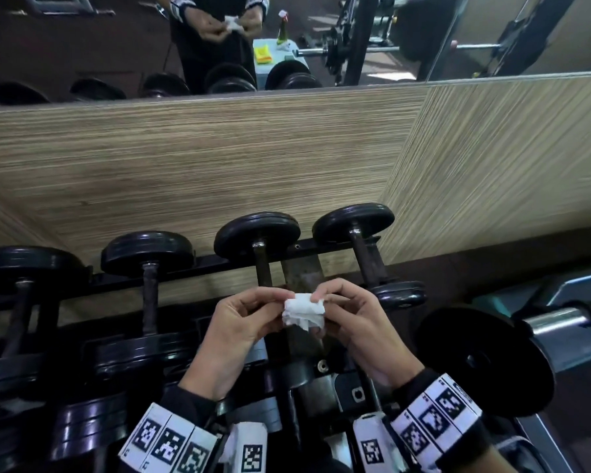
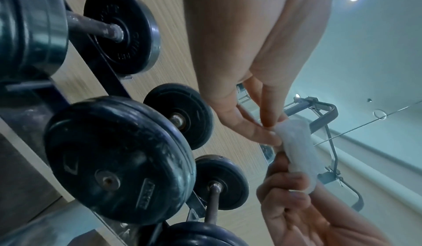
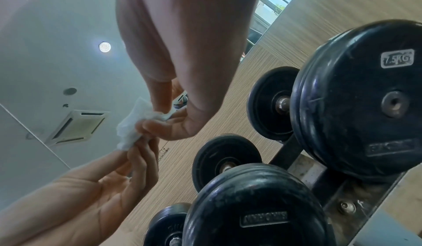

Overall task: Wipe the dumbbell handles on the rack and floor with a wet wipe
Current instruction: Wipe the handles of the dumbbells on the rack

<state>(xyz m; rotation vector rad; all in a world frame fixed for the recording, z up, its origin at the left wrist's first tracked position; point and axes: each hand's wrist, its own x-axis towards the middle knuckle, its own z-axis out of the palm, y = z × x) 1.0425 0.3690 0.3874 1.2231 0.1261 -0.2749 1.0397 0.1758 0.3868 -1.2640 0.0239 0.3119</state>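
Both hands hide the near ends of two dumbbell handles (image 1: 263, 271) on the rack (image 1: 185, 268).

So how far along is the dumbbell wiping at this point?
Nothing shows as wiped yet. In hand: left hand and right hand both pinch the bunched wet wipe above the rack, touching no handle. Left: the rack's dumbbell handles; floor dumbbells can't be identified here.

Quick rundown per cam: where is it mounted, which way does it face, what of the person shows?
Head: on the head, facing forward-down at the dumbbell rack and mirror; left hand, right hand and forearms show.
Left wrist: under the left hand, facing up along its fingers to the ceiling.
Right wrist: under the right hand, likewise upward.
Shared: all three show both hands pinching the wet wipe, with dumbbells behind.
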